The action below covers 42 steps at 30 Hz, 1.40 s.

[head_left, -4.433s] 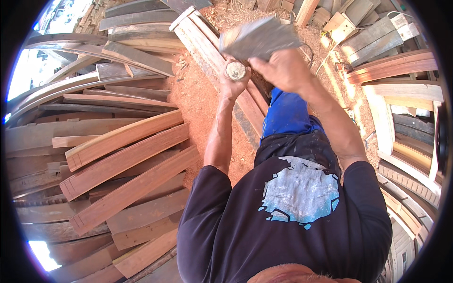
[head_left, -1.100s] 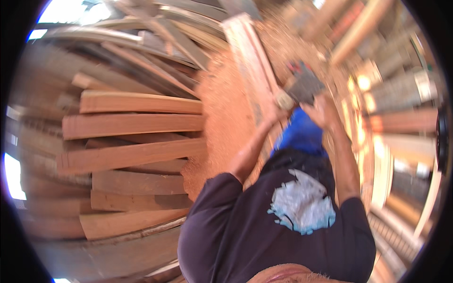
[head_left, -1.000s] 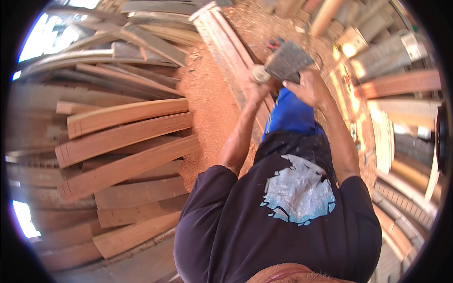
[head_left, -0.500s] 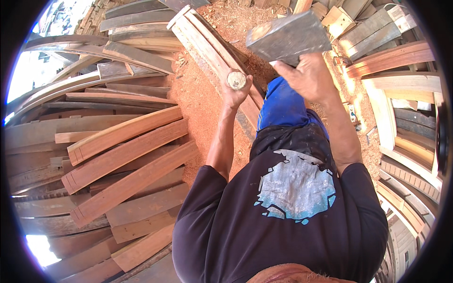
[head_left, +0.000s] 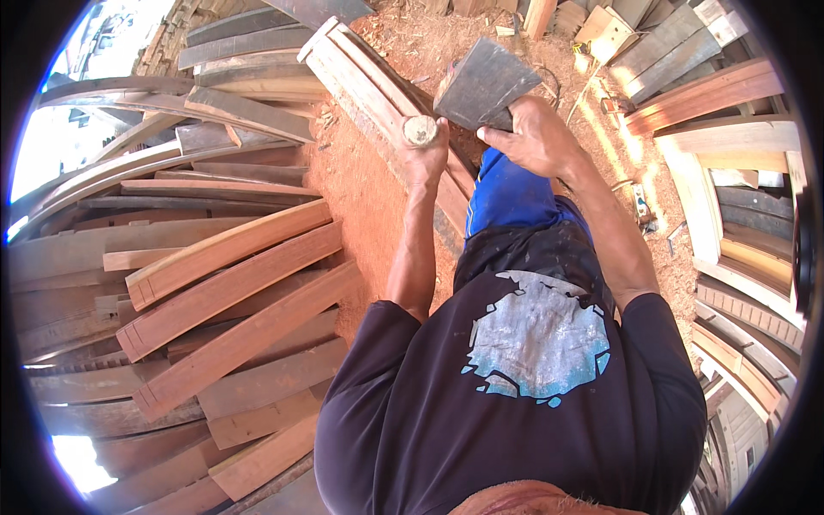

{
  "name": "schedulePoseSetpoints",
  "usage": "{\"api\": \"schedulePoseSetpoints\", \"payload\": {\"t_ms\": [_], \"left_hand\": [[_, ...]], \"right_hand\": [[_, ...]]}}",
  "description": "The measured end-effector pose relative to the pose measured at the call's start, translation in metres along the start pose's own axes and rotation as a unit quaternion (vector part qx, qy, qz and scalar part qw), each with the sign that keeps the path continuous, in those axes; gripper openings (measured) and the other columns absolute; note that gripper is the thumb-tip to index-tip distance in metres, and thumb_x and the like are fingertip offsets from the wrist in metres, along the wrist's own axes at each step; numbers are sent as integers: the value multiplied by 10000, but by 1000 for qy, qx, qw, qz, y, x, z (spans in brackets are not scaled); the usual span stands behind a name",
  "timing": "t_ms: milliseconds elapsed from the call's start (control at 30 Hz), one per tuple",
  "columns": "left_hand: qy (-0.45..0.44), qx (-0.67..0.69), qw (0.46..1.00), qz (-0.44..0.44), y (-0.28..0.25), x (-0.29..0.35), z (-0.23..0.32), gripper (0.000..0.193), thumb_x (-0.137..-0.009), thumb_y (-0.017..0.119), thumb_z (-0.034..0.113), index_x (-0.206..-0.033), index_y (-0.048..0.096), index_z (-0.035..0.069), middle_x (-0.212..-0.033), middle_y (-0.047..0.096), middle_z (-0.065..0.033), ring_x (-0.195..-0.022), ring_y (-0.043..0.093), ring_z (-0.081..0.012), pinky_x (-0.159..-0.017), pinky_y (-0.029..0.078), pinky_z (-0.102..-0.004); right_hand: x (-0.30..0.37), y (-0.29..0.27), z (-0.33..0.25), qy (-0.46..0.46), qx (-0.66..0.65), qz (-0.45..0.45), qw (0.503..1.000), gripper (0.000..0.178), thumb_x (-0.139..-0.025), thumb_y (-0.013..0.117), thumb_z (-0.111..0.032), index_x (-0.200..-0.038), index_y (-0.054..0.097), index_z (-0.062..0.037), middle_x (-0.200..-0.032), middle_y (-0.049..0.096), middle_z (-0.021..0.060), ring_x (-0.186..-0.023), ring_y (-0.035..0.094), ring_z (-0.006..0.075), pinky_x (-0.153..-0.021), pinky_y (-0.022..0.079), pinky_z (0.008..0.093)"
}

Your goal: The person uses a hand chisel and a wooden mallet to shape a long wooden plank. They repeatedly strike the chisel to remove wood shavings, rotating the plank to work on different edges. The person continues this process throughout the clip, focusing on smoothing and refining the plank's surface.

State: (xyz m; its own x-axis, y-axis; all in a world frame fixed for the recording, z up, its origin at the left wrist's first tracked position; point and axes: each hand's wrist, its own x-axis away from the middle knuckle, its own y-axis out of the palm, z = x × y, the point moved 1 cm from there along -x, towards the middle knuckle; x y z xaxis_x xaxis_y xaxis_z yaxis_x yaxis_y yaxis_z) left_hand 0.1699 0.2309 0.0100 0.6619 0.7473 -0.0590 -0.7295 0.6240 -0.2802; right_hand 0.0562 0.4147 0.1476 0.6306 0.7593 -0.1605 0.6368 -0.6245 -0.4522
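Observation:
My left hand (head_left: 427,165) is wrapped round an upright chisel (head_left: 421,131). I see only the round, battered wooden end of its handle; the blade is hidden below my fist. Under that hand a grooved wooden beam (head_left: 365,81) runs slantwise from the far left down toward my legs. In my right hand (head_left: 542,139) is a mallet with a big dark block head (head_left: 487,84), held just right of the chisel's end and apart from it or nearly so. My fingers hide most of the mallet's handle.
Curved reddish planks (head_left: 232,292) are piled all along the left. Sawdust and shavings (head_left: 360,206) cover the ground around the beam. On the right stand a wooden frame (head_left: 704,206) and more stacked timber (head_left: 687,51). A cable (head_left: 586,90) lies on the ground beyond the mallet.
The mallet has come left and turned, bringing its head closer to the chisel. My left hand stays on the chisel, shifted only slightly in the picture.

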Motion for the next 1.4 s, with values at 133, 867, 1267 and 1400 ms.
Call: {"api": "schedulePoseSetpoints", "payload": {"t_ms": [133,867,1267,1400], "left_hand": [[-8,-7,998,-55,-16,19,-7,303,-851,834,124,-992,578,43,-785,598,2,-733,577,-101,-678,504,-276],[25,26,986,-161,75,-49,18,346,-875,815,166,-1118,604,38,-936,703,-35,-843,660,-127,-764,537,-276],[-33,-154,934,-320,97,-60,-14,411,-796,868,322,-1068,693,69,-970,761,-77,-915,712,-159,-850,564,-343],[-30,-191,914,-357,104,-45,-2,486,-757,891,307,-1108,664,60,-1041,763,-126,-991,740,-220,-865,571,-370]], "right_hand": [[-2,-23,-31,-2,73,32,997,311,-908,699,-268,-1061,718,1,-989,722,240,-925,699,414,-821,550,472],[34,-29,52,178,-81,-21,980,469,-879,758,-185,-1294,640,-2,-1272,700,136,-1130,655,241,-1008,500,373],[35,-62,131,312,-106,91,940,304,-882,756,-197,-1061,654,26,-901,690,87,-776,660,213,-770,557,390],[26,-29,149,375,104,-87,917,430,-875,749,-274,-1131,650,56,-993,722,239,-918,708,376,-848,551,463]]}}
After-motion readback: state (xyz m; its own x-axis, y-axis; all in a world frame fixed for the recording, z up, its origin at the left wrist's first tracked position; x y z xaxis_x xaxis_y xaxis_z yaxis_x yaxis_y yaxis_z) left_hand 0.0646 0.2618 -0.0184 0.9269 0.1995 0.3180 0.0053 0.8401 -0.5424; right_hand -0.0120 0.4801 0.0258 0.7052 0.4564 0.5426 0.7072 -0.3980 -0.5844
